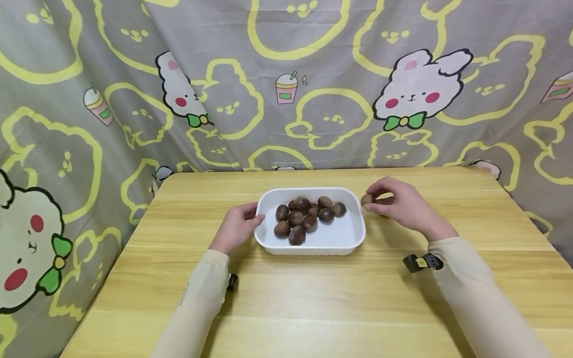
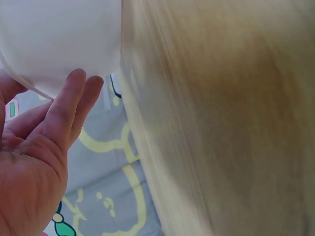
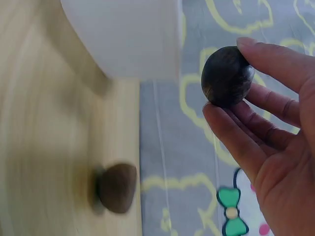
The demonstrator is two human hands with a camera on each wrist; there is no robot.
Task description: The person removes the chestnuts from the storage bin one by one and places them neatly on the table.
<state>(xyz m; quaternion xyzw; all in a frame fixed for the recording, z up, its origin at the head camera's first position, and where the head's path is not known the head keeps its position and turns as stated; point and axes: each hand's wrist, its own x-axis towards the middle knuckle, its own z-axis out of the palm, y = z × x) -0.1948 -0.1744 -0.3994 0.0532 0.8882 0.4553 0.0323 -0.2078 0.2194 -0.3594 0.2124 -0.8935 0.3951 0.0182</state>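
A white oblong tray [image 1: 333, 234] with rounded corners stands on the table, and several brown chestnuts [image 1: 297, 235] lie in it. My left hand [image 1: 235, 226] grips its left end. The thumb is over the rim; in the left wrist view the fingers [image 2: 64, 105] press the outer wall. Just beyond the tray's right end, my right hand [image 1: 400, 204] pinches a single chestnut [image 3: 226, 76] between thumb and fingertips, above the table. Another chestnut [image 3: 117, 188] lies on the tabletop in the right wrist view; I cannot make it out in the head view.
The wooden table [image 1: 295, 303] extends around the tray. A grey curtain [image 1: 331, 64] with cartoon animals hangs behind the table and along its left side. Each wrist wears a small dark camera [image 1: 423, 262], plainest on the right.
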